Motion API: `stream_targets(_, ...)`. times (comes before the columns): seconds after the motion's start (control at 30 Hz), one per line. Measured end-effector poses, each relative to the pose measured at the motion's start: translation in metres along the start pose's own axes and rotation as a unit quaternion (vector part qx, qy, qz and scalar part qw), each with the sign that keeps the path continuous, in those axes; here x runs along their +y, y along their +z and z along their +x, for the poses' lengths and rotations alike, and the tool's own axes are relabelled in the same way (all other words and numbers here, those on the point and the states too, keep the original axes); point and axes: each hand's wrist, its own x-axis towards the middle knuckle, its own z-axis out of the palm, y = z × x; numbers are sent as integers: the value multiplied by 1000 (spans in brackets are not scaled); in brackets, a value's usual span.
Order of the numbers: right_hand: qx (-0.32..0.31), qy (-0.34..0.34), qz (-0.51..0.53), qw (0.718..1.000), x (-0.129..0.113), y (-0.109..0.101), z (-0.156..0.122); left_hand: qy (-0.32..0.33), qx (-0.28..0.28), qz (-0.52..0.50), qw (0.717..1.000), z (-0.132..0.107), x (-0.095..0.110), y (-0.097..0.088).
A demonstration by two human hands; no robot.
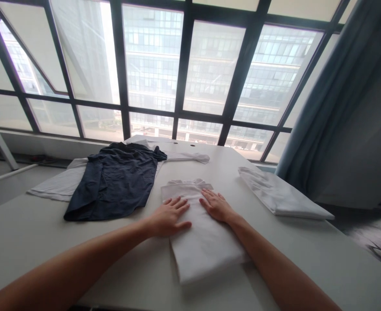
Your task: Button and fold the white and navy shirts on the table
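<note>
A white shirt [206, 246], folded into a long narrow shape, lies on the white table in front of me. Its gathered collar end points toward the windows. My left hand [169, 217] rests flat on the shirt's left side, fingers spread. On the upper right part of the same shirt lies my right hand [217, 204], palm down with its fingers stretched out. Neither hand grips the cloth. To the left, a dark navy shirt [119, 179] is spread out over white garments [59, 181], which show at its edges.
Another folded white garment [283, 194] lies near the right edge of the white table [119, 259]. A blue-grey curtain [320, 95] hangs at the right. Large windows with dark frames [179, 60] stand behind the table. A white metal frame [2, 142] is at the far left.
</note>
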Motion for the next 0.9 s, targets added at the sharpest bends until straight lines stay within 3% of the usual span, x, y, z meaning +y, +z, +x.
stream_targets(0.13, 22, -15, -8, 1000, -8, -1, -12, -86, -19, -3, 996, 6, -23, -8)
stream_targets(0.3, -4, -108, 35, 993, -28, -8, -34, -137, -18, 10, 990, 11, -50, -16)
stream_targets(0.43, -25, -159, 55, 985, -45, -6, -43, -201, 53, 73, 975, 9, -54, -19)
stream_targets(0.5, -20, -163, 52, 985, -49, -1, -41, -167, 102, 86, 977, 6, -41, -17)
stream_targets(0.57, -8, -162, 47, 986, -48, 5, -36, -81, 114, 64, 988, 0, -19, -10)
stream_targets(0.63, 2, -163, 46, 986, -43, 9, -30, 0, 90, 30, 995, -6, 5, -1)
stream_targets(0.7, 12, -147, 41, 988, -33, 10, -23, 25, 43, 1, 999, -11, 23, 5)
stream_targets(0.8, 19, -79, 20, 997, -12, 6, -12, 21, -13, -20, 1000, -17, 33, 7)
stream_targets(0.9, 21, 6, 13, 1000, 8, 4, -4, 41, -28, -27, 998, -21, 25, 2)
